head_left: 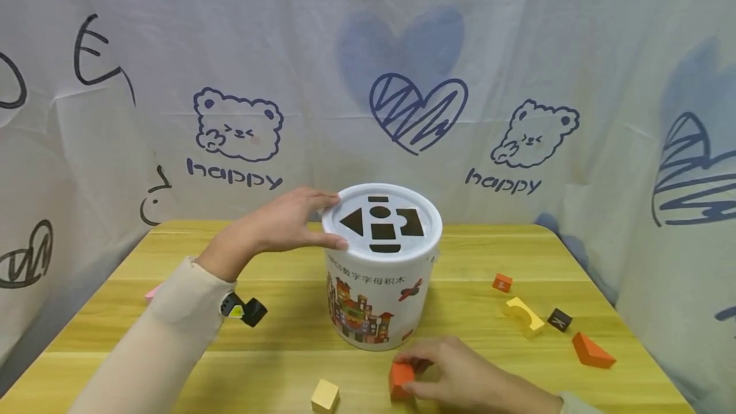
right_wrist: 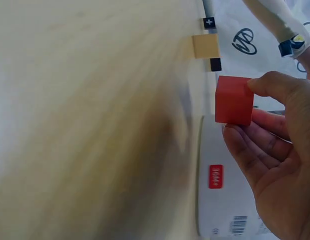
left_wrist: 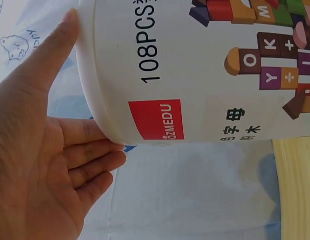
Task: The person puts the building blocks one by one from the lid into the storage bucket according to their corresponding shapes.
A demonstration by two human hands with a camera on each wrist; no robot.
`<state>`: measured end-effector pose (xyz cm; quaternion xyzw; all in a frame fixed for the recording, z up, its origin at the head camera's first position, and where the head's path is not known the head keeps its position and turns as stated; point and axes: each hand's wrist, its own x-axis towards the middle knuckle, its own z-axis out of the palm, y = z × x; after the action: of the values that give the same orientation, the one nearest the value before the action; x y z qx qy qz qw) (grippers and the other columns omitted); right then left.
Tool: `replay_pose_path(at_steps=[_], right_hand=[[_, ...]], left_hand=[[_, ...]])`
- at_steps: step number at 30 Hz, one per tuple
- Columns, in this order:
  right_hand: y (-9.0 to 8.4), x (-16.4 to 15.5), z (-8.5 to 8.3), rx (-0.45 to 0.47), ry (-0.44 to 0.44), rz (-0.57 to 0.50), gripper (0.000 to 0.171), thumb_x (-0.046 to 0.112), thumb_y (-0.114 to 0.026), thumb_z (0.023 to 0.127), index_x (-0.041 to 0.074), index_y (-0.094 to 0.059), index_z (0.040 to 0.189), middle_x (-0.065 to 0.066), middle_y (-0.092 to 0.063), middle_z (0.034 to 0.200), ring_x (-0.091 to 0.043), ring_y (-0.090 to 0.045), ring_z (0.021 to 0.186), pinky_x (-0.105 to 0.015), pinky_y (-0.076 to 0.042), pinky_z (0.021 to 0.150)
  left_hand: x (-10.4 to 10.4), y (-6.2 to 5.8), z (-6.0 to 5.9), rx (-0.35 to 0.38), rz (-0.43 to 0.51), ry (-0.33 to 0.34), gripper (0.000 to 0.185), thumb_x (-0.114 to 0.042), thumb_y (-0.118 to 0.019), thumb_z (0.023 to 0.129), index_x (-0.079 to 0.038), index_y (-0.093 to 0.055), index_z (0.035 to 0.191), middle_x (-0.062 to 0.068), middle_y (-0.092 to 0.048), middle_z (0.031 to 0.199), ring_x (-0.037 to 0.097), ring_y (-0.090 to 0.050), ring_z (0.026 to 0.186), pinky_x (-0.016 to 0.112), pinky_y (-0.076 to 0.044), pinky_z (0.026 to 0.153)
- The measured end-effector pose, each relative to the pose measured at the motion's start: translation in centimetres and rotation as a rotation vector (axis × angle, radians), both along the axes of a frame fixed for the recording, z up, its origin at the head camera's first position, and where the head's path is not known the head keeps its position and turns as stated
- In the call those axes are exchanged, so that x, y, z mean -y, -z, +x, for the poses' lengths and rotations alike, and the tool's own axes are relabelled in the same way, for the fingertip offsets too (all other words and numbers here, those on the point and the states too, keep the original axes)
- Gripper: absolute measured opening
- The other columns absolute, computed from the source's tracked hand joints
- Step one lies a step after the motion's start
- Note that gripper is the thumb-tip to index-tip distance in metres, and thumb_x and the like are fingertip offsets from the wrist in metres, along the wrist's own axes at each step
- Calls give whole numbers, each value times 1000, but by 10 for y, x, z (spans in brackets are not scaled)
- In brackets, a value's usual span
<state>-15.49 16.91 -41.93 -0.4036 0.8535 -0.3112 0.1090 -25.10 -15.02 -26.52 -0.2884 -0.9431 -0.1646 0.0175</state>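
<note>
A white bucket (head_left: 376, 292) printed with block pictures stands upright on the table, its lid (head_left: 351, 241) cut with several shaped holes. Against the lid's left rim rests my left hand (head_left: 287, 219), thumb in front and fingers behind; the left wrist view shows this hand (left_wrist: 49, 135) with its fingers fairly straight along the rim. My right hand (head_left: 460, 372) pinches a red block (head_left: 400, 381) between thumb and fingers, low in front of the bucket. In the right wrist view the red block (right_wrist: 234, 100) looks cube-like, held at the fingertips.
A plain yellowish block (head_left: 325, 396) lies left of the red one. To the right are a small orange-red cube (head_left: 502, 282), a yellow arch (head_left: 524, 315), a black K block (head_left: 559, 320) and an orange-red triangular block (head_left: 593, 351). A pink piece (head_left: 152, 292) shows beyond my left sleeve.
</note>
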Motion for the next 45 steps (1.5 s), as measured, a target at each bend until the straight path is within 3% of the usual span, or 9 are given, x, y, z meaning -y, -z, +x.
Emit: replay_pose_path(at_steps=[5, 13, 22, 30, 40, 45], right_hand=[[-14, 0, 0, -39, -12, -59, 33, 28, -69, 92, 10, -69, 119, 10, -67, 110, 0, -60, 94, -23, -55, 82], [-41, -1, -3, -154, -29, -94, 26, 24, -71, 90, 14, -70, 115, 13, -66, 106, -1, -61, 92, -23, -55, 80], [-86, -3, -6, -225, -24, -89, 29, 23, -71, 90, 18, -68, 119, 9, -65, 117, -6, -62, 99, -29, -56, 84], [-125, -6, -10, -316, -46, -140, 28, 18, -71, 90, 16, -68, 118, 9, -67, 112, -8, -63, 96, -30, -57, 83], [-163, -7, -30, -447, -47, -220, 34, 8, -73, 85, 12, -68, 118, 9, -68, 106, -9, -62, 92, -29, -56, 81], [-173, -2, -44, -439, -26, -215, 31, 12, -74, 85, 9, -69, 116, 8, -68, 103, -8, -63, 91, -30, -56, 81]], left_hand=[[-1, 0, 1, 7, 3, -2, 102, -77, -60, 76, -7, -43, 147, 14, -41, 151, 34, -35, 138, 57, -28, 112], [-2, 0, 1, 29, -19, -15, 106, -80, -57, 76, -8, -36, 151, 13, -36, 154, 34, -31, 140, 57, -26, 113], [-1, -2, -1, 20, -27, 3, 104, -76, -60, 77, -6, -37, 151, 15, -37, 153, 35, -32, 140, 57, -26, 113], [-1, -1, -2, 39, -33, -6, 107, -80, -58, 75, -8, -36, 151, 13, -35, 154, 35, -32, 140, 57, -26, 113], [0, -1, -5, 28, -38, 15, 102, -75, -59, 79, -8, -34, 152, 13, -33, 156, 35, -30, 141, 58, -24, 114], [-1, 0, -5, 31, -33, -1, 104, -77, -59, 77, -8, -36, 151, 13, -34, 155, 35, -30, 141, 58, -24, 114]])
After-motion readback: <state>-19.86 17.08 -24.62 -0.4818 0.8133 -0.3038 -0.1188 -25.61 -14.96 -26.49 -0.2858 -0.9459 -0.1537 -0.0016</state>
